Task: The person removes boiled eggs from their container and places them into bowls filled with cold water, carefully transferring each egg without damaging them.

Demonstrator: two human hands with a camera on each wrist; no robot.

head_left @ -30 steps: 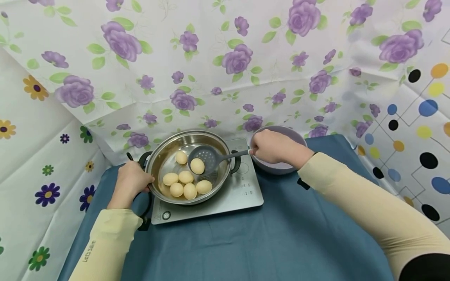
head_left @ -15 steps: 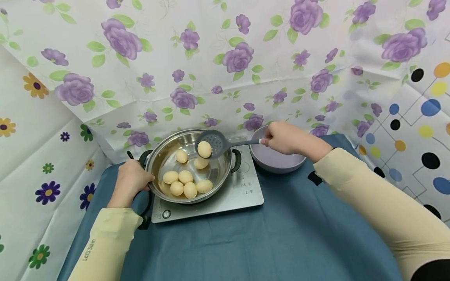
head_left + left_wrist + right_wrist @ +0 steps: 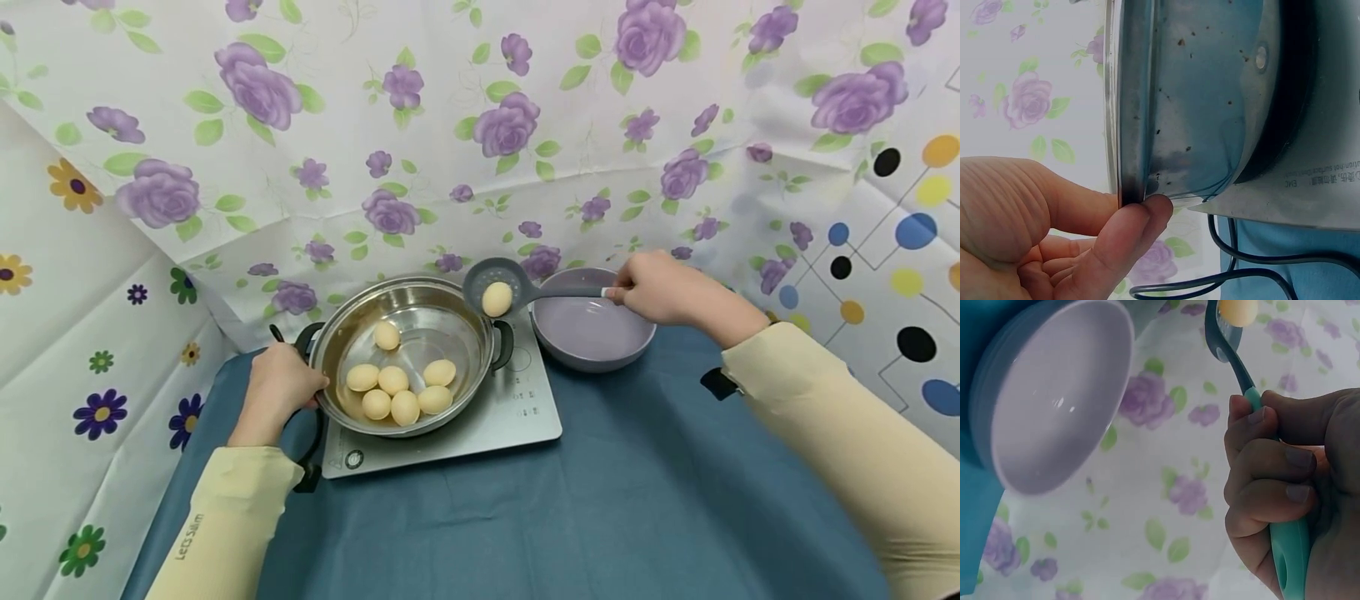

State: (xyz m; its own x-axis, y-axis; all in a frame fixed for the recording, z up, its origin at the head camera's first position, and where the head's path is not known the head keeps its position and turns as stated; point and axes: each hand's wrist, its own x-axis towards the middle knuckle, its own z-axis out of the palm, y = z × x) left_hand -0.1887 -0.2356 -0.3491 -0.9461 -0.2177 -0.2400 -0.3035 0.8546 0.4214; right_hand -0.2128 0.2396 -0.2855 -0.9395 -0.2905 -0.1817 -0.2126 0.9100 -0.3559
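Note:
In the head view, my right hand [image 3: 660, 287] grips the handle of a grey skimmer [image 3: 564, 292]. One pale egg [image 3: 497, 299] rests in its perforated bowl, above the right rim of a steel pot [image 3: 450, 333]. Several more eggs [image 3: 393, 380] lie on the pot's bottom. My left hand [image 3: 283, 382] is at the pot's left rim; in the left wrist view its thumb and finger pinch that rim [image 3: 1132, 125]. The right wrist view shows curled fingers [image 3: 1269, 462] around the skimmer's turquoise handle end [image 3: 1291, 562]. A lilac bowl [image 3: 592, 329] with nothing in it stands below the right hand.
The pot stands on a silver induction cooker [image 3: 525, 408], its black side handle [image 3: 504, 346] facing the bowl. A blue cloth [image 3: 480, 533] covers the table. Flowered sheets [image 3: 450, 125] hang behind. A black cord [image 3: 1272, 259] loops beside the cooker.
The right hand has lifted the skimmer with one egg from inside the pot and moved it right, toward the bowl. One egg in the pot has rolled toward the front. The left hand stays put.

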